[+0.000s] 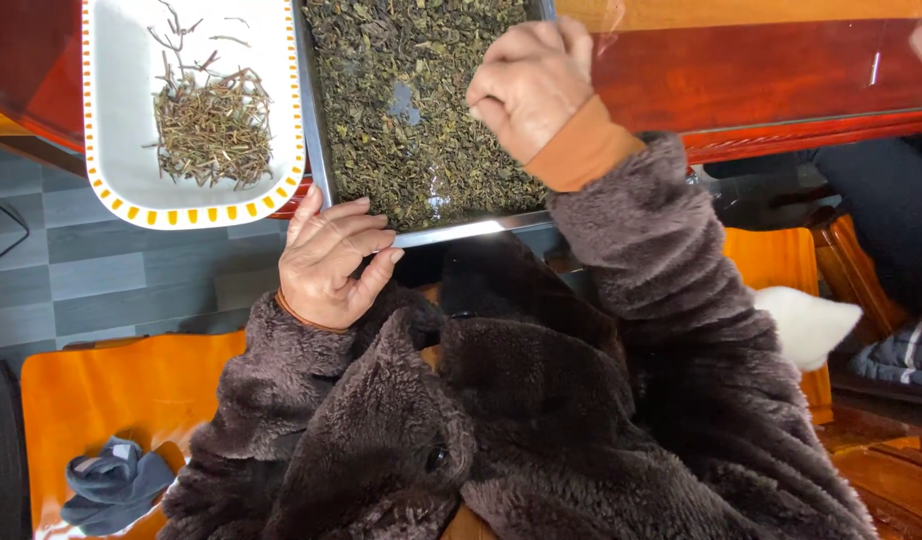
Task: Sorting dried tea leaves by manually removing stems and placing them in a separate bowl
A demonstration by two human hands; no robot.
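A metal tray [459, 232] full of dried green tea leaves [411, 100] rests on a red-brown table, its near edge hanging over the table's edge. My left hand [331, 262] grips the tray's near left corner, thumb under the rim. My right hand [529, 82] hovers over the leaves at the tray's right side, fingers curled shut; whether it pinches anything I cannot tell. Both arms wear a dark brown fleece coat with orange cuffs.
A white dish with an orange dotted rim [116, 190] holds a pile of tea stems [213, 128], left of the tray. The table [761, 70] extends right. Orange chairs [111, 400] with a grey cloth [116, 482] stand below; another person's dark leg [881, 200] is at right.
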